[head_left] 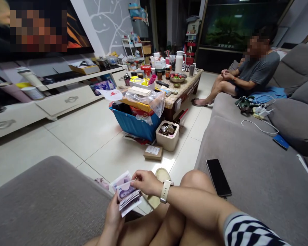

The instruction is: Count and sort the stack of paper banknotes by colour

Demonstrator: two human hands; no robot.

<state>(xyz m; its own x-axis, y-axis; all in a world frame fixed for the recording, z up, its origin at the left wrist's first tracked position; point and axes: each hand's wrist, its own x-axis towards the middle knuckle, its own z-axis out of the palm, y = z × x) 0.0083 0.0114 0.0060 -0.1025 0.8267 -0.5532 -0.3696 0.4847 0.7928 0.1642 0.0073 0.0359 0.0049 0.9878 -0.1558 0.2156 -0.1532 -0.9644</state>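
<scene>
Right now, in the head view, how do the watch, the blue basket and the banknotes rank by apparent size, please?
1. Blue basket, clearly largest although farther away
2. Banknotes, fanned out
3. Watch

1. Indoor light is moderate and cool; the pale floor tiles (pixel 69 140) look bright, with white glare beside the small cardboard box (pixel 153 153).
2. Shadow darkens the space under the coffee table (pixel 193 81).
3. The green-lit glass panel (pixel 226 30) in back glows dimly, with 1 pale reflection.
4. Pixel blocks cover parts of the television (pixel 38 30) and the seated person (pixel 261 66).
5. Wide-angle distortion stretches the edges; the far shelf (pixel 128 44) looks soft, the banknotes (pixel 127 194) clearer.
</scene>
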